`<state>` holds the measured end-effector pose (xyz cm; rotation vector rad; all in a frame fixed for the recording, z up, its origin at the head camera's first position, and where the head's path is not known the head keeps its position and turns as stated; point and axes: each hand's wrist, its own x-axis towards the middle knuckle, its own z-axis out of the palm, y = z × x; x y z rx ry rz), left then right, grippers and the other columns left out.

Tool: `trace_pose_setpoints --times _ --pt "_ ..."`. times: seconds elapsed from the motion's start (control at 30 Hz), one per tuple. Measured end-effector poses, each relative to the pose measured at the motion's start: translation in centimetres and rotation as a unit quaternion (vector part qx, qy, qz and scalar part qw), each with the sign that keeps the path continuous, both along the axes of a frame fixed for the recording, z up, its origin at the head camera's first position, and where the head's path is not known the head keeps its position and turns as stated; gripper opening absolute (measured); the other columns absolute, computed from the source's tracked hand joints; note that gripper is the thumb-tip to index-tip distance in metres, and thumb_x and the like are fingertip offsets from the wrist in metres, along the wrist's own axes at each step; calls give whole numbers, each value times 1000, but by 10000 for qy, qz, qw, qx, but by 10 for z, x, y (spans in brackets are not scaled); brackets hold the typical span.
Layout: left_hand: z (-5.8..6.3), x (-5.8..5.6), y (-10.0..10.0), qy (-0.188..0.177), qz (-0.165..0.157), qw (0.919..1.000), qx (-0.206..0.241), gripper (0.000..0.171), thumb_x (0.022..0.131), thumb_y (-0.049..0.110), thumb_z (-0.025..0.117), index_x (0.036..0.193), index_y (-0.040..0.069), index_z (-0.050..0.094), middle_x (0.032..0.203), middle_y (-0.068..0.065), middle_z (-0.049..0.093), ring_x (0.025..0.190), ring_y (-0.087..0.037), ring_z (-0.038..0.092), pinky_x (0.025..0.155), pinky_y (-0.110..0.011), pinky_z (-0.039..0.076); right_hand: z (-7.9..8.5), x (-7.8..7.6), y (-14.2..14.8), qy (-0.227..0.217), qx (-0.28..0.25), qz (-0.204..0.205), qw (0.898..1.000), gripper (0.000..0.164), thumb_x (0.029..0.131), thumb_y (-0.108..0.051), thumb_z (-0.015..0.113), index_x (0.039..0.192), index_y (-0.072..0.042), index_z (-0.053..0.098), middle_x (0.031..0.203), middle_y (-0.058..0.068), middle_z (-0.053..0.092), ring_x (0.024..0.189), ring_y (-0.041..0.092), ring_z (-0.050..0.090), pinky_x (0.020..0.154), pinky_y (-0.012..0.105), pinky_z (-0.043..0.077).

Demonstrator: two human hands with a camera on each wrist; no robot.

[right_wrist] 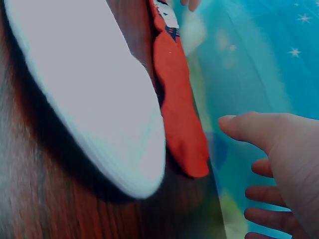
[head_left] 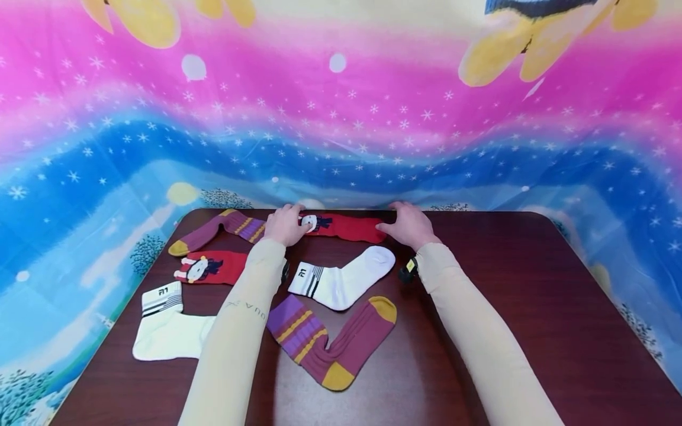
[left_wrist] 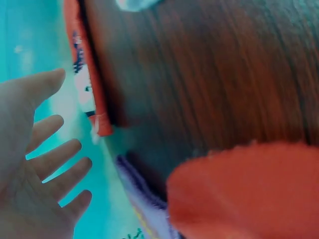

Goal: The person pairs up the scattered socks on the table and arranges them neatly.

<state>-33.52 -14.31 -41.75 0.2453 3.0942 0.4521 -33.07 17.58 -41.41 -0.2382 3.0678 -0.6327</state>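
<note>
At the table's far edge lies a red sock (head_left: 348,227) with a cartoon face at one end. My left hand (head_left: 286,225) is by its face end, and my right hand (head_left: 411,225) is by its plain red end. In the left wrist view the left fingers (left_wrist: 65,154) are spread and hold nothing. The right wrist view shows the right hand (right_wrist: 284,174) with its thumb extended beside the sock, nothing in its grasp. Nearer me are a white sock (head_left: 346,283) with black stripes and a maroon sock (head_left: 333,346) with yellow heel and toe.
On the left lie a second maroon sock (head_left: 199,235), a second red sock (head_left: 231,267) and a second white sock (head_left: 167,331), the last two partly behind my left sleeve. A patterned cloth (head_left: 341,118) hangs behind the dark wooden table (head_left: 533,307).
</note>
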Motion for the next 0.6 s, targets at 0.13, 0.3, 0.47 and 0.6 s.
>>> trace_pose_setpoints --times 0.13,0.3,0.47,0.6 --pt "-9 -8 1 -117 111 9998 -113 60 100 36 65 151 10 48 147 -20 49 132 -41 46 106 -57 37 -2 -2 -6 -128 18 -19 9999 72 91 -46 74 147 -7 52 146 19 49 130 38 48 98 56 46" --pt "-21 -14 1 -154 230 9994 -194 60 101 35 65 150 7 49 147 -21 48 131 -42 47 105 -57 38 -7 -6 -11 -135 160 4 9998 71 90 -45 76 145 -7 54 143 18 52 127 37 51 94 53 49" --pt "-26 -14 3 -93 383 9992 -17 63 100 33 67 152 4 46 147 -23 46 132 -42 45 107 -57 37 -13 -8 -12 -188 323 82 9993 67 91 -38 76 145 -5 55 144 21 51 130 39 47 97 55 47" --pt "-22 -11 9 -42 492 9987 157 61 99 26 67 149 -1 46 143 -23 47 130 -41 46 106 -55 38 -15 -8 -14 -205 399 168 9988 63 93 -33 74 144 -2 56 148 24 46 139 42 37 105 56 40"
